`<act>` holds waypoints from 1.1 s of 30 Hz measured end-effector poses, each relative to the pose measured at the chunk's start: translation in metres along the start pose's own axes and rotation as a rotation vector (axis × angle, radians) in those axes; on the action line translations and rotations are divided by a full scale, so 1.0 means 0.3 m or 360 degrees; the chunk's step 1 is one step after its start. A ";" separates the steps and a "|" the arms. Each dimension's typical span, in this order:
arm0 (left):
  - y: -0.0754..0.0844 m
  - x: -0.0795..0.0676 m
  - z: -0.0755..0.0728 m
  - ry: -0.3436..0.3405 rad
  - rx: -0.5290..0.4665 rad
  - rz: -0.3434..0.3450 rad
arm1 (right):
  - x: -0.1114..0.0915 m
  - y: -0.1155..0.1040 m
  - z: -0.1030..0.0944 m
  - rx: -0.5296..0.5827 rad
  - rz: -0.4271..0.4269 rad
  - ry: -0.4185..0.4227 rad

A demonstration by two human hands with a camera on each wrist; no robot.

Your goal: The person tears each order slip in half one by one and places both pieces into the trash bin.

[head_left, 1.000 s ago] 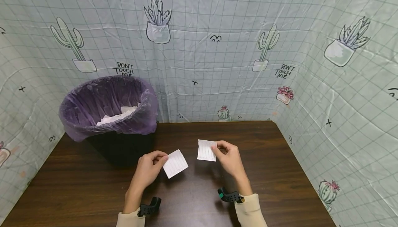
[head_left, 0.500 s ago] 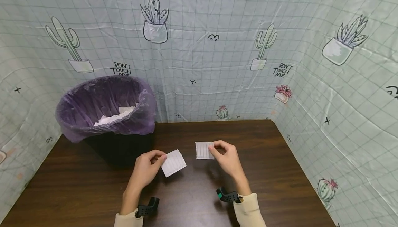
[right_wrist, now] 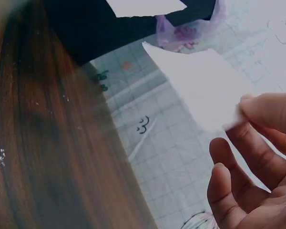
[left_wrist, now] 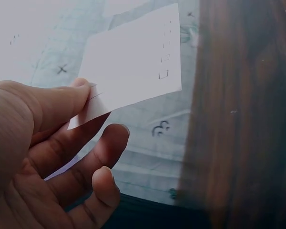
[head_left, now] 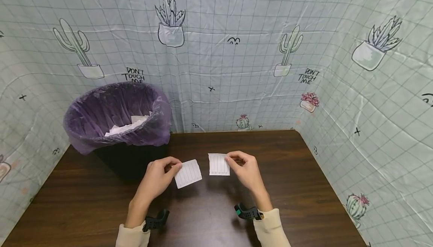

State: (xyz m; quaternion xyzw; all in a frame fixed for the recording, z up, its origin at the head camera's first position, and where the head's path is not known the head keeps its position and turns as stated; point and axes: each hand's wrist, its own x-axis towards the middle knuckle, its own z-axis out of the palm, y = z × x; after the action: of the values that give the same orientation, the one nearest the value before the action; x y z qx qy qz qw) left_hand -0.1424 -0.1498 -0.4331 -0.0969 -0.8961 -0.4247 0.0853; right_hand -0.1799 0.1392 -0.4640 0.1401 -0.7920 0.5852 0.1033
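My left hand (head_left: 158, 177) pinches a small piece of lined white paper (head_left: 188, 174) between thumb and forefinger, at its left edge. Small printed boxes run along one side of that piece, plain in the left wrist view, where the other fingers curl loosely below it. A second lined piece of paper (head_left: 218, 164) is pinched at its right edge by my right hand (head_left: 247, 170). Its upper edge looks rough, as if torn. Both pieces are held above the table with a narrow gap between them. In the right wrist view the right-hand piece (right_wrist: 200, 86) bends slightly and looks washed out.
At the back left of the dark wooden table (head_left: 277, 187) stands a black bin lined with a purple bag (head_left: 159, 126). White paper scraps (head_left: 126, 127) lie inside it. A patterned curtain (head_left: 209, 59) hangs behind the table and along its sides.
The left-hand paper has turned a little and risen slightly. My right hand has shifted slightly left with its paper, so the two pieces are closer together.
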 end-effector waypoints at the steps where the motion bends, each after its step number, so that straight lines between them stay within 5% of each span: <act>1: 0.007 0.003 -0.010 -0.0002 0.0020 0.0015 | 0.001 -0.005 -0.001 -0.0008 -0.0014 -0.0016; 19: 0.101 0.021 -0.230 0.0045 0.0252 0.0268 | 0.093 -0.154 0.012 -0.0068 -0.0069 -0.0375; 25: 0.144 0.034 -0.295 0.0043 0.0311 0.0384 | 0.122 -0.197 0.031 -0.0110 -0.0217 -0.0371; 33: 0.180 0.038 -0.373 0.0155 0.0451 0.0581 | 0.172 -0.282 0.066 -0.0093 -0.0235 -0.0365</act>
State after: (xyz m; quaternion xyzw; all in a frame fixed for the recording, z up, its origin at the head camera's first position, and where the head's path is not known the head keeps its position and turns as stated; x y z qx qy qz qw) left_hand -0.1323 -0.2020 -0.3202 -0.2239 -0.9092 -0.2764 0.2165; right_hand -0.1993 0.0917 -0.3770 0.2609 -0.8029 0.5327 0.0588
